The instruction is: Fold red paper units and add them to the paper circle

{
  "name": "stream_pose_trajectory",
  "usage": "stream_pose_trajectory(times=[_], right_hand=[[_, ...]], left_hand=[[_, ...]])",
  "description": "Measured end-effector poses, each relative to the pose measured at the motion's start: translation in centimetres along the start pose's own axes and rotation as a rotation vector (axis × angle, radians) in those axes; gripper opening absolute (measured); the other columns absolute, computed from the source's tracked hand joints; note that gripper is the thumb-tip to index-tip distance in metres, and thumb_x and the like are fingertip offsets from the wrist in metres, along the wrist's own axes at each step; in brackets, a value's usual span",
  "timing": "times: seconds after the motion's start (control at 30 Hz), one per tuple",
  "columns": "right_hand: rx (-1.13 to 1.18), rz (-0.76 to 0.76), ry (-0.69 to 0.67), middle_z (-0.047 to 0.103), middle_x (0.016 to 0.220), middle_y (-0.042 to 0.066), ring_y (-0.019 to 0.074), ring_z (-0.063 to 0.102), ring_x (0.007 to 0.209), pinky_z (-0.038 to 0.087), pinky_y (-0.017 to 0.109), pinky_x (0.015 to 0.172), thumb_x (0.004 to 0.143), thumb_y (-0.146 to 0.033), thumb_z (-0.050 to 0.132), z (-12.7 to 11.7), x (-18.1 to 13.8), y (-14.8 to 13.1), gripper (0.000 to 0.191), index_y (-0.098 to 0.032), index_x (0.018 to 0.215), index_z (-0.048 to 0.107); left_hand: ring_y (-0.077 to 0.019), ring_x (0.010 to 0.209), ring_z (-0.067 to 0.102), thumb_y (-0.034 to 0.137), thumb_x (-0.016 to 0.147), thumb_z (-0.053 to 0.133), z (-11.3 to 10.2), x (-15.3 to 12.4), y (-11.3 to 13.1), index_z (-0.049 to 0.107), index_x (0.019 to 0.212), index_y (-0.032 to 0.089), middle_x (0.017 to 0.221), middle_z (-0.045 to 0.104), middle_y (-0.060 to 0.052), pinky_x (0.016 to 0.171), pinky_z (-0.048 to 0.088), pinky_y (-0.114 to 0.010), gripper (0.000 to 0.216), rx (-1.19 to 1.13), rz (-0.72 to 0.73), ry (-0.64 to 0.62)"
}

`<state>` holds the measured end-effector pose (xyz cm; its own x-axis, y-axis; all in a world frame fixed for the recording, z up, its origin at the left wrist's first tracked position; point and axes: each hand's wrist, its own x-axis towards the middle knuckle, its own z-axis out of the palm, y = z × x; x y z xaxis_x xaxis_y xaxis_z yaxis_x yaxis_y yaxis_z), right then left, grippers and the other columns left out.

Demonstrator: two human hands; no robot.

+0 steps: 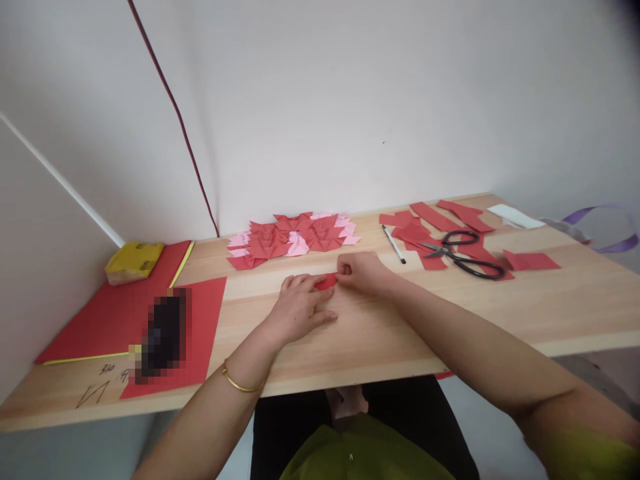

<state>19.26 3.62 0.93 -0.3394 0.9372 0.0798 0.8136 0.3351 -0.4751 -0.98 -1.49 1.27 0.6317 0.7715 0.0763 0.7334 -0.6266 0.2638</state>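
Observation:
A small piece of red paper [327, 281] lies on the wooden table between my two hands. My left hand [300, 308] rests on the tabletop with its fingers stretched out and apart, the fingertips touching the paper's left side. At the paper's right end, my right hand [363, 272] is closed, with thumb and finger pinching the edge. The fingers partly cover the paper, so its folds cannot be made out. Just beyond my hands sits a group of folded red and pink paper pieces [270, 241], set close together in rows.
Black-handled scissors [447, 251] lie on scattered red paper pieces [433, 217] at the right, beside a white pen [394, 244]. On the left are large red sheets [113, 313], a yellow packet [134, 262] and a blurred dark object [165, 337]. The wall borders the table's back.

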Motion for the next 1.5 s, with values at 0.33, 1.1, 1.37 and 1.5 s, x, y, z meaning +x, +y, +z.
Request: stream_pose_trajectory(times=[0.33,1.1,1.37,1.5], right_hand=[[0.003,-0.02,0.02,0.064,0.066,-0.002,0.0111,0.053,0.061,0.029,0.024,0.064,0.071,-0.022,0.056,0.07,0.15,-0.04,0.007,-0.018,0.065,0.057],[-0.063,0.071,0.118,0.063,0.063,-0.001,0.0114,0.05,0.058,0.028,0.025,0.062,0.072,-0.021,0.054,-0.32,0.43,0.43,0.009,-0.018,0.064,0.056],[-0.056,-0.03,0.012,0.065,0.066,-0.001,0.0127,0.053,0.062,0.028,0.026,0.065,0.074,-0.022,0.054,-0.16,0.16,-0.16,0.009,-0.019,0.066,0.057],[-0.14,0.033,0.14,0.065,0.067,0.002,0.0141,0.053,0.063,0.028,0.028,0.068,0.076,-0.022,0.051,-0.38,0.33,0.4,0.011,-0.018,0.067,0.056]], left_hand=[[-0.0289,0.121,0.036,0.059,0.079,0.051,0.02,-0.03,0.05,0.057,0.121,0.03,0.137,0.043,-0.007,0.103,0.026,-0.048,0.052,0.015,0.002,0.006],[-0.0286,0.122,0.036,0.061,0.079,0.05,0.19,-0.11,-0.01,0.057,0.123,0.031,0.137,0.043,-0.007,0.105,0.023,-0.049,0.054,-0.013,0.015,-0.001],[-0.0298,0.126,0.033,0.058,0.078,0.054,-0.13,-0.1,0.19,0.055,0.124,0.032,0.141,0.04,-0.007,0.107,0.018,-0.054,0.053,-0.04,-0.002,-0.03],[-0.03,0.131,0.03,0.059,0.078,0.052,-0.09,-0.15,0.09,0.054,0.126,0.032,0.143,0.038,-0.008,0.108,0.014,-0.056,0.055,-0.046,-0.011,-0.057]])
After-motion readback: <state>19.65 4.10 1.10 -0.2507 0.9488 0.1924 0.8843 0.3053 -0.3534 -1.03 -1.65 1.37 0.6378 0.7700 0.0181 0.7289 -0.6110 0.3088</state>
